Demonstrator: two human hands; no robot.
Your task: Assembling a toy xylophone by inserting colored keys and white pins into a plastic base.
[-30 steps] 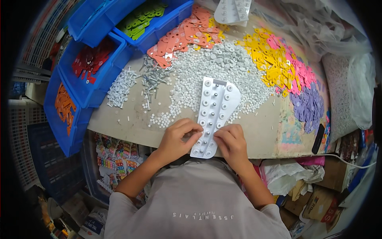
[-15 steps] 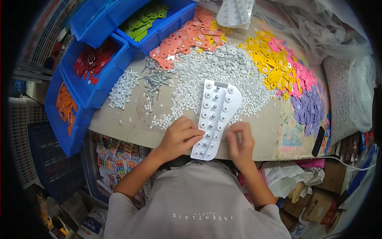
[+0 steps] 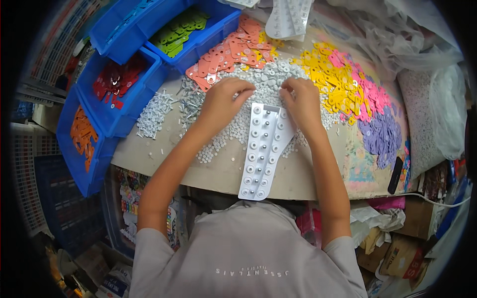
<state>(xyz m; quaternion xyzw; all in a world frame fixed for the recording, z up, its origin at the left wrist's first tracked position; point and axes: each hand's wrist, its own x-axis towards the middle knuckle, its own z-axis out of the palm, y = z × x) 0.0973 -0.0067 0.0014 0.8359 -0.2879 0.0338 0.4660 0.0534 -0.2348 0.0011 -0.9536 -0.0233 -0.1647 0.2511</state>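
Note:
A white plastic jig (image 3: 257,164) lies at the table's near edge, with two rows of round white caps and a line of metal pins down the middle channel. Beyond its far end spreads a pile of small white plastic caps (image 3: 233,130). My left hand (image 3: 223,103) reaches over the pile's left part, fingers curled with the tips and thumb drawn into a pinch. My right hand (image 3: 304,102) mirrors it on the right, its fingertips pinched at the caps. What either pinch holds is too small to make out.
Blue bins (image 3: 130,107) stand left with red, orange and green tags. Metal rivets (image 3: 154,115) lie beside them. Salmon tags (image 3: 226,54), yellow tags (image 3: 330,74), pink tags (image 3: 372,97) and purple tags (image 3: 381,136) ring the pile. More white jigs (image 3: 289,20) stand behind; a bulging bag (image 3: 422,119) sits right.
Both hands have moved away from beside the jig, forward to the pile of white caps. The jig stays in nearly the same place.

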